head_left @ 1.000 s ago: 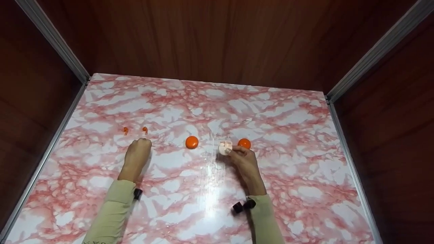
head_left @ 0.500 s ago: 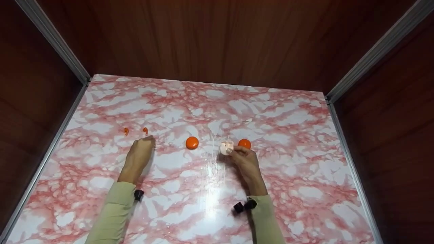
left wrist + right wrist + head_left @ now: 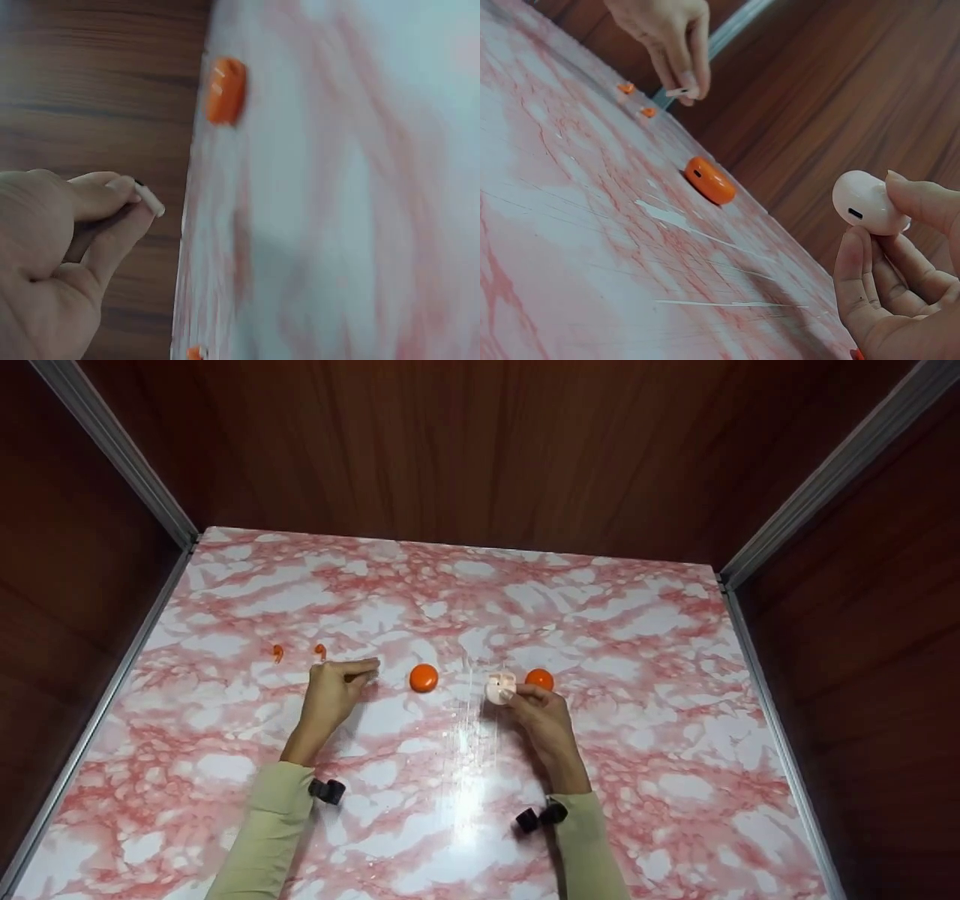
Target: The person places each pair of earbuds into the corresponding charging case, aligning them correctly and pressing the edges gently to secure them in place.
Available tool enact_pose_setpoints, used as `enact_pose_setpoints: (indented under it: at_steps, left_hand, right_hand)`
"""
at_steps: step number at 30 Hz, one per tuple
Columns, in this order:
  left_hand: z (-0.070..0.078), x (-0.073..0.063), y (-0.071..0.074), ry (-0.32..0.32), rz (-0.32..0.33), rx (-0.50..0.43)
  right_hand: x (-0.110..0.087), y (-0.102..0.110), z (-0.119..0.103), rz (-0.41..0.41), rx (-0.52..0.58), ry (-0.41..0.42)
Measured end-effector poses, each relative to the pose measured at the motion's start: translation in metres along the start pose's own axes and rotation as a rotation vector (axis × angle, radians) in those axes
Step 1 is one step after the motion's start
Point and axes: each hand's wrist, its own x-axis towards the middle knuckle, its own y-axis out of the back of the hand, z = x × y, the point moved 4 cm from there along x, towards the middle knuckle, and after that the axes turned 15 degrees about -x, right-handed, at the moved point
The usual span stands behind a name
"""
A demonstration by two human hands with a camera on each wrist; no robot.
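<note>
My left hand (image 3: 331, 694) pinches a small white earbud (image 3: 150, 199) between thumb and fingertips, above the table. Only its pale stem shows in the left wrist view. My right hand (image 3: 546, 724) grips a white earbud case (image 3: 866, 202) between thumb and fingers, held up off the table. From the head view the case looks open, with recesses visible inside. Left of it lies an orange earbud case (image 3: 424, 678), closed. A second orange rounded thing (image 3: 539, 680) sits just behind my right fingers, partly covered by them.
Two orange earbuds, one left (image 3: 277, 653) and one right (image 3: 321, 651), lie beyond my left hand. The red-and-white marbled table (image 3: 645, 660) is bounded by dark wood panels (image 3: 465, 457) with metal edge strips.
My left hand has turned and moved right, away from the orange earbuds and toward the orange case. My right hand and the white case have hardly moved.
</note>
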Motion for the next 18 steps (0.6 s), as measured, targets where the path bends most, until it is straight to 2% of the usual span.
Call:
enact_pose_setpoints:
  at_steps: [3, 6, 13, 18]
  left_hand:
    - [0.002, 0.003, -0.005, 0.088, 0.019, -0.171]
    - [0.005, 0.004, -0.013, 0.150, 0.010, -0.294]
    - [0.007, 0.006, -0.039, 0.243, -0.059, -0.581]
    - [0.014, 0.009, -0.062, 0.280, -0.107, -0.771]
  right_hand:
    - [0.000, 0.000, 0.000, 0.000, -0.012, 0.013]
    - [0.000, 0.000, 0.000, 0.008, -0.037, 0.013]
    - [0.001, 0.000, 0.001, 0.007, -0.042, 0.004]
    - [0.002, -0.001, 0.003, 0.005, -0.019, 0.005]
